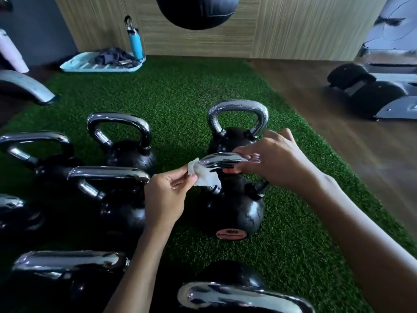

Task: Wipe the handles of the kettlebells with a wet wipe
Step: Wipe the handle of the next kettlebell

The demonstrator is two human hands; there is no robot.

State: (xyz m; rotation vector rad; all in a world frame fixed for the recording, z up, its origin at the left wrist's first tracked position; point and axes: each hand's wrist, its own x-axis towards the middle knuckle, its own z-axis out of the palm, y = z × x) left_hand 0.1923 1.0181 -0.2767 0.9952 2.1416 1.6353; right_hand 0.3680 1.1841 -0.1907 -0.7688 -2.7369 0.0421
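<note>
Several black kettlebells with chrome handles stand on a green turf mat (pixel 180 91). In the middle, one kettlebell (pixel 234 208) has its chrome handle (pixel 222 159) between my hands. A white wet wipe (pixel 206 177) is draped over the handle's left end. My left hand (pixel 165 197) pinches the wipe's left edge. My right hand (pixel 274 158) grips the handle's right end, fingers wrapped around it. Behind it stands another kettlebell whose handle (pixel 238 116) is beaded with droplets.
More kettlebells crowd the left (pixel 119 143) and the near edge (pixel 243 294). At the back, a light blue tray (pixel 74 65) holds a dark cloth, with a blue water bottle (pixel 135 42) beside it. A black bag (pixel 196 10) hangs overhead. Dumbbells (pixel 365 91) lie on the wooden floor at right.
</note>
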